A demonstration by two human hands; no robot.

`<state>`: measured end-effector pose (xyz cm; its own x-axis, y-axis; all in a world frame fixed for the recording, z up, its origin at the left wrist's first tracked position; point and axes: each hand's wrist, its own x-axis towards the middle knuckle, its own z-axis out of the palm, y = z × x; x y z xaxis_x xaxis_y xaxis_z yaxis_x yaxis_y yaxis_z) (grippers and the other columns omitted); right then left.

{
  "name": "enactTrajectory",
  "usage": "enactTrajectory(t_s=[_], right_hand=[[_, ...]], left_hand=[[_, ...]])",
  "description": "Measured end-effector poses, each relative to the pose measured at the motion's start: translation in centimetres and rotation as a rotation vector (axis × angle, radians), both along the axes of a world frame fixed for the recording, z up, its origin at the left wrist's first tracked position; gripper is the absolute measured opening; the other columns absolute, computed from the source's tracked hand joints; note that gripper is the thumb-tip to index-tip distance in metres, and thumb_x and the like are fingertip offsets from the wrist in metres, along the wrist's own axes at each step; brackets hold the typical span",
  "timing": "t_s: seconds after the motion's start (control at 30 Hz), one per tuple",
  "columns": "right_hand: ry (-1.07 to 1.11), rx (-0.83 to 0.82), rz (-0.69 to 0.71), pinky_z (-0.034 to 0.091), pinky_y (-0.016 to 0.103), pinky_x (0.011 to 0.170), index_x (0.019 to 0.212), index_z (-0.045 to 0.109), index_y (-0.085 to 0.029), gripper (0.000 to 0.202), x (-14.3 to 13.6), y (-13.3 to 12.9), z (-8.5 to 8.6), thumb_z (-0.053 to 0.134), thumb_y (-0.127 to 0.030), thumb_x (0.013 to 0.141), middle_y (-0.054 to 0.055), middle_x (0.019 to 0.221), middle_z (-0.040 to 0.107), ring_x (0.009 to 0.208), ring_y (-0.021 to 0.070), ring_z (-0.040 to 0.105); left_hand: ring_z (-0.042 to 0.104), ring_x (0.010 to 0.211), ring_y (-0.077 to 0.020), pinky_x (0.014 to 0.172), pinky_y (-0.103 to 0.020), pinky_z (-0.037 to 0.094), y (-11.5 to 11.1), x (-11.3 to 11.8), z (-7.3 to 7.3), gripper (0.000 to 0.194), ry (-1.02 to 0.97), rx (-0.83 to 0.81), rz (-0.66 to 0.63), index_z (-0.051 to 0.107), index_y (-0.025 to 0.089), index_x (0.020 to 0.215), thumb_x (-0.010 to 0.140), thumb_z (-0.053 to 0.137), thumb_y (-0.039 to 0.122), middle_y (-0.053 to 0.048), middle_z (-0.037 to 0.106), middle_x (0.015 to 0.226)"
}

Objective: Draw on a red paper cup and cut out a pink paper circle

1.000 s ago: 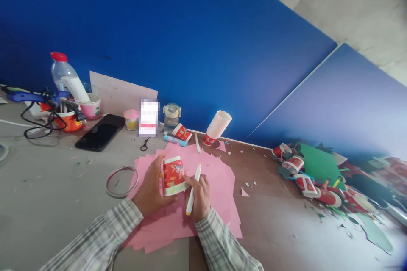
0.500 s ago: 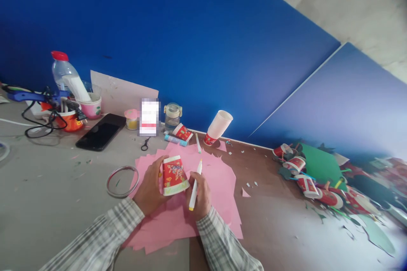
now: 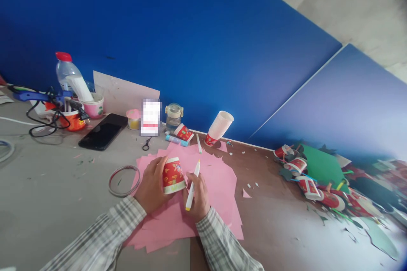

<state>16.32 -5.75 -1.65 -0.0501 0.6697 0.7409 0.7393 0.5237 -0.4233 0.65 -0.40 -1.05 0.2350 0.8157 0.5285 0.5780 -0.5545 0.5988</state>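
Note:
My left hand (image 3: 153, 186) is closed around a red printed paper cup (image 3: 173, 174), held upside down with its wide rim low. A light yellow-green band shows along that rim. In my right hand (image 3: 197, 197) is a white marker (image 3: 192, 188), its yellow tip pointing up and away and its yellow end toward me. The right fingers are close to the cup's right side; whether they touch it I cannot tell. Both hands are above a stack of pink paper sheets (image 3: 219, 203). Left of the paper lies a roll of tape (image 3: 110, 184), seen as a thin ring.
Behind the paper are another white marker (image 3: 199, 144), a tipped red cup (image 3: 183, 132), a glue stick (image 3: 176, 140), a leaning stack of paper cups (image 3: 220, 127) and small scissors (image 3: 146, 144). A phone (image 3: 103, 132) lies at left. Decorated cups (image 3: 308, 187) and green paper (image 3: 321, 165) crowd the right.
The cup has turned in my left hand, so its printed figure now sits further right. The marker has shifted slightly left, still in my right hand. The camera view has moved a little.

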Motion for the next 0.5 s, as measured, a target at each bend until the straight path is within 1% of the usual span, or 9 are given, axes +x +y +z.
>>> enactTrajectory(t_s=[0.1,0.23,0.37,0.43,0.5], right_hand=[[0.014,-0.019,0.029,0.051,0.039,0.061,0.116,0.042,-0.026,0.049,0.0,-0.1,0.2,0.057,-0.009,0.073,0.003,0.078,0.058,0.067,0.0236,0.057],[0.023,-0.050,0.038,0.051,0.041,0.064,0.117,0.041,-0.026,0.050,0.0,-0.2,0.3,0.058,-0.010,0.072,0.003,0.077,0.056,0.069,0.0239,0.057],[0.074,-0.075,0.076,0.050,0.042,0.068,0.117,0.041,-0.025,0.050,-0.1,-0.5,0.7,0.054,-0.008,0.071,0.002,0.077,0.056,0.067,0.0222,0.058],[0.119,-0.083,0.088,0.048,0.045,0.072,0.116,0.042,-0.025,0.050,-0.1,-0.6,1.0,0.053,-0.007,0.071,0.000,0.075,0.055,0.063,0.0207,0.058],[0.177,-0.091,0.091,0.048,0.044,0.070,0.114,0.043,-0.024,0.047,-0.1,-0.6,1.1,0.053,-0.007,0.071,-0.001,0.073,0.054,0.060,0.0198,0.057]], left_hand=[[0.044,0.106,-0.0328,0.087,-0.050,0.043,0.1,0.0,0.0,0.092,-0.002,-0.002,0.018,0.026,0.024,0.124,0.048,0.070,0.051,-0.010,0.047,0.116],[0.044,0.105,-0.0333,0.086,-0.051,0.043,0.2,-0.1,-0.3,0.094,0.003,-0.011,0.040,0.026,0.024,0.125,0.046,0.070,0.053,-0.011,0.047,0.115],[0.044,0.106,-0.0325,0.087,-0.049,0.042,0.3,-0.2,-0.4,0.093,0.037,-0.004,0.050,0.027,0.023,0.125,0.048,0.070,0.052,-0.011,0.046,0.115],[0.043,0.107,-0.0333,0.087,-0.050,0.041,0.3,-0.3,-0.4,0.094,0.052,-0.004,0.048,0.024,0.024,0.126,0.048,0.070,0.051,-0.011,0.045,0.117],[0.042,0.109,-0.0345,0.087,-0.052,0.040,0.3,-0.3,-0.5,0.097,0.060,0.005,0.039,0.019,0.024,0.128,0.050,0.069,0.050,-0.012,0.044,0.120]])
